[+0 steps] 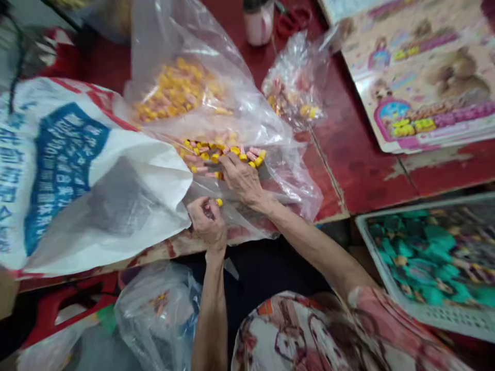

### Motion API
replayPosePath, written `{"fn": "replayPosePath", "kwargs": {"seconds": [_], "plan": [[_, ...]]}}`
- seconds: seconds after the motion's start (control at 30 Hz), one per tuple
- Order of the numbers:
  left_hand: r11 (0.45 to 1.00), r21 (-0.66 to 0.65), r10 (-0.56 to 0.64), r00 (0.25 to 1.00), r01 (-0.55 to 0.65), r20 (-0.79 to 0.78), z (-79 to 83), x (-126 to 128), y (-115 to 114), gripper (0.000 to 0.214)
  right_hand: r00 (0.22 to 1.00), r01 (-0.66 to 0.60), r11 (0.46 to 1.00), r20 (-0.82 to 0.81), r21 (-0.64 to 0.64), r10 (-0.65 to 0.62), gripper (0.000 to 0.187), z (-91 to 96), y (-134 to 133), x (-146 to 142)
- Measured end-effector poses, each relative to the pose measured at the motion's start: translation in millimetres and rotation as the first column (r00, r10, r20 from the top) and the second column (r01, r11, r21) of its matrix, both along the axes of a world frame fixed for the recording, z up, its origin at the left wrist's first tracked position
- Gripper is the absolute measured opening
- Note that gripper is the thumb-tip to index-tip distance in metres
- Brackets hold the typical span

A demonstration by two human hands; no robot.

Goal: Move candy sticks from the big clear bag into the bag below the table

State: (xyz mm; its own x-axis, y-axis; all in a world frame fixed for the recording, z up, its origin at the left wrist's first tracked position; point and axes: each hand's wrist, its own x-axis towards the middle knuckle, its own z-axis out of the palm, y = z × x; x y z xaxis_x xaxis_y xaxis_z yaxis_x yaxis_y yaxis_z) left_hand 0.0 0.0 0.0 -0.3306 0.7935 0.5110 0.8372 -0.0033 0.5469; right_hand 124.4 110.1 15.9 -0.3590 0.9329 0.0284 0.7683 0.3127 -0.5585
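My left hand (pixel 210 222) is closed around small pink pieces, and one yellow cap (pixel 219 202) sticks out past its fingers. To the right of it, my right hand (pixel 243 180) reaches palm down into loose pink pieces with yellow caps (pixel 201 149). Its fingers are drawn together at the pieces, with the tips partly hidden, so what they grip cannot be made out. These pieces lie at the mouth of a clear plastic bag (pixel 255 116). Deeper in that bag is a heap of the same yellow-capped pieces (pixel 181 93).
A white printed sack (pixel 150 154) spreads left over the red table (pixel 328 165). Beyond lie a small clear bag (pixel 297 82), a capped bottle (pixel 258 23), red-handled scissors (pixel 294 21) and printed sheets (pixel 425 67). A crate (pixel 363 226) holds teal pieces at right.
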Motion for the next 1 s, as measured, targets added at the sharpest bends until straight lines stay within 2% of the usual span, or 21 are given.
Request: {"fn": "replayPosePath", "kwargs": {"seconds": [0.13, 0.27, 0.37, 0.43, 0.57, 0.67, 0.73, 0.8, 0.9, 1.0], "plan": [[1.000, -0.016, -0.019, 1.000, 0.018, -0.020, 13.7, -9.3, -1.7, 0.022, 0.993, 0.092, 0.995, -0.082, 0.048, -0.087, 0.052, 1.5, 0.7, 1.2], [0.995, 0.095, 0.034, 0.994, -0.025, -0.102, 25.7, -8.0, -3.0, 0.021, 0.992, 0.087, 0.993, -0.093, 0.084, -0.079, 0.051, -1.9, 0.1, 1.2], [0.998, -0.006, -0.061, 0.983, 0.061, -0.173, 23.2, -9.1, 1.8, 0.021, 0.998, 0.018, 0.991, -0.056, 0.134, -0.011, 0.047, -6.8, -0.4, 0.5], [0.995, -0.076, -0.076, 0.991, 0.068, -0.113, 16.4, -14.7, 5.7, 0.022, 0.998, 0.006, 0.988, -0.060, 0.157, 0.003, 0.045, -9.8, -0.4, -0.2], [0.984, -0.081, 0.167, 0.981, -0.160, 0.099, 5.9, -26.9, 5.4, 0.023, 0.995, 0.022, 0.988, -0.103, 0.151, -0.006, 0.044, -11.5, -2.1, -1.4], [0.969, -0.099, 0.245, 0.940, -0.227, 0.237, 10.5, -23.8, 1.0, 0.027, 0.992, -0.097, 0.978, -0.058, 0.186, 0.110, 0.040, -9.7, -6.3, -2.2], [0.971, -0.080, 0.237, 0.925, -0.224, 0.298, 18.6, -16.6, 0.3, 0.028, 0.982, -0.181, 0.961, -0.020, 0.208, 0.189, 0.039, -8.5, -8.6, -3.2], [0.977, -0.023, 0.209, 0.934, -0.211, 0.291, 26.7, -9.6, 2.7, 0.031, 0.980, -0.177, 0.960, -0.050, 0.215, 0.192, 0.041, -8.2, -8.9, -4.6], [0.992, 0.036, 0.113, 0.979, -0.121, 0.173, 30.4, -5.4, 11.0, 0.029, 0.985, -0.030, 0.969, -0.157, 0.243, 0.070, 0.041, -10.3, -5.1, -6.9], [0.999, -0.011, -0.052, 0.998, 0.052, 0.033, 22.3, -8.8, 18.8, 0.017, 0.983, 0.124, 0.951, -0.165, 0.283, -0.079, 0.038, -14.4, 0.7, -8.0]]}}
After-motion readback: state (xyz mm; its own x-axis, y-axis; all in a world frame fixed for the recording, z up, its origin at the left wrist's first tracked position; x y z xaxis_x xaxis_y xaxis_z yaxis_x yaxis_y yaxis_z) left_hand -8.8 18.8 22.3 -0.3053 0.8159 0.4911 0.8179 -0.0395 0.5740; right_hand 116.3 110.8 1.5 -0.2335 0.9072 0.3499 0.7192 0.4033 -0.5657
